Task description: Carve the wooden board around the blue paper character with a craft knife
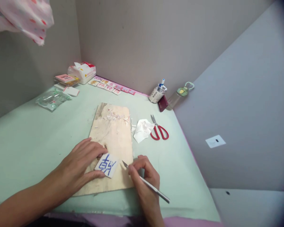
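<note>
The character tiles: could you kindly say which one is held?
The blue-marked tile, held by the left hand over the wooden board; the other tiles lie near the wall.

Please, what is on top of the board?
Pale shavings at the far end; a marked tile, held by the left hand. What lies beneath the tile is hidden.

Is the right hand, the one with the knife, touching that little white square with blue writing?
Apart. The head view shows a strip of bare wooden board between the right hand and the white square.
</note>
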Demonstrator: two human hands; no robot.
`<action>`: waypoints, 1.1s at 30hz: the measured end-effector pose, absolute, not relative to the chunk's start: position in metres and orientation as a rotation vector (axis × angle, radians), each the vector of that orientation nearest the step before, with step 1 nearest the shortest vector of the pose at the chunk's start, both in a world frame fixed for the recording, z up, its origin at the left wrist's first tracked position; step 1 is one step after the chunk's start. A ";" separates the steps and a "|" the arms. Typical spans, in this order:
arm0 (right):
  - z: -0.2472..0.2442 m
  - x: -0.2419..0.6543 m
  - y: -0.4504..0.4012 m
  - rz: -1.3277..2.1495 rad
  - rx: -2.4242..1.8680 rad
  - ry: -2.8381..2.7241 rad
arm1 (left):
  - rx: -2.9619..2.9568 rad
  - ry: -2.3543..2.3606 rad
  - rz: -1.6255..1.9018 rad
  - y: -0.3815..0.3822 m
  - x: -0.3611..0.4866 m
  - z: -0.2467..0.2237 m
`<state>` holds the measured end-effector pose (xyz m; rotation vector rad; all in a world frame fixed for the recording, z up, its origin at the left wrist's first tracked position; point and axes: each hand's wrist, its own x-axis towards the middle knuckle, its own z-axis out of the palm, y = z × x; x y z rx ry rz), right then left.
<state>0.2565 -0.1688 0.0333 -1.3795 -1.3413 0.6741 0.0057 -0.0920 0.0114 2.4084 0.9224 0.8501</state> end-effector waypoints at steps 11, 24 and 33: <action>0.037 0.255 -0.167 0.804 -1.271 -1.523 | 2.403 0.923 0.878 -0.091 0.005 0.009; 0.029 0.254 -0.163 0.613 -1.361 -1.407 | 2.428 0.910 0.816 -0.088 0.003 0.016; 0.029 0.255 -0.165 0.689 -1.296 -1.489 | 2.429 0.911 0.785 -0.087 0.001 0.009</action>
